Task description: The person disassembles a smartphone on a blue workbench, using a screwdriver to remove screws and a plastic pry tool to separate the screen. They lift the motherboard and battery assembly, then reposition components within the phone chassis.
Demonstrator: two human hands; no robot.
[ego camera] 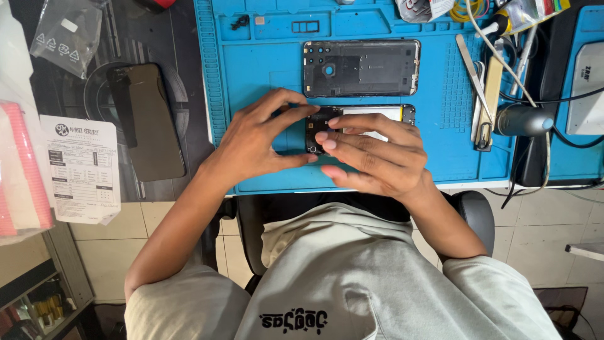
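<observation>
Opened phone (pixel 352 126): slim rectangular body, back removed, lying flat and lengthwise left to right on the blue mat, near its front edge. Dark circuit section with camera openings at its left end; pale battery area along the far side toward the right. Near half hidden under fingers.

Back cover (pixel 361 68): dark rectangular shell, inside face up, lying flat just beyond the phone, parallel.

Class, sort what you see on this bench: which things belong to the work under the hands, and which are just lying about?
In the work:
- opened phone, gripped by left hand and right hand
- removed back cover, just above it
- blue repair mat under both

Lying about:
- dark phone off the mat
- printed form
- plastic bag
- tweezers
</observation>
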